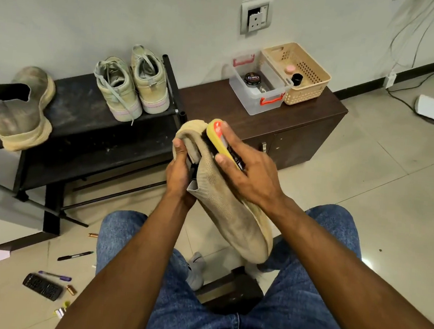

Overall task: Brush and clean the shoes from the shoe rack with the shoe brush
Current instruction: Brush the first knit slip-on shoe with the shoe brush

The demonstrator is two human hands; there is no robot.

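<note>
- We take this for a home entryway: a black shoe rack (83,116) against a plain wall, worn sneakers (131,86) at its right edge.
- We see a tiled floor (366,182), a wall socket (256,15) and a low wooden cabinet (293,123).

The shoe (228,207) held in the middle is knit cloth, rough and matt, with little holes. The brush (219,138) on it has a smooth yellow plastic back and dark bristles. The shoe rack (89,116) on the left looks like black metal, dusty and dull. The cabinet (287,123) far right looks like dark wood, a bit shiny. On it sit a clear plastic box (259,89) and a tan plastic basket (302,74) full of holes. The floor tiles (391,200) are smooth and glossy. The jeans (302,311) are rough blue cloth.
</note>
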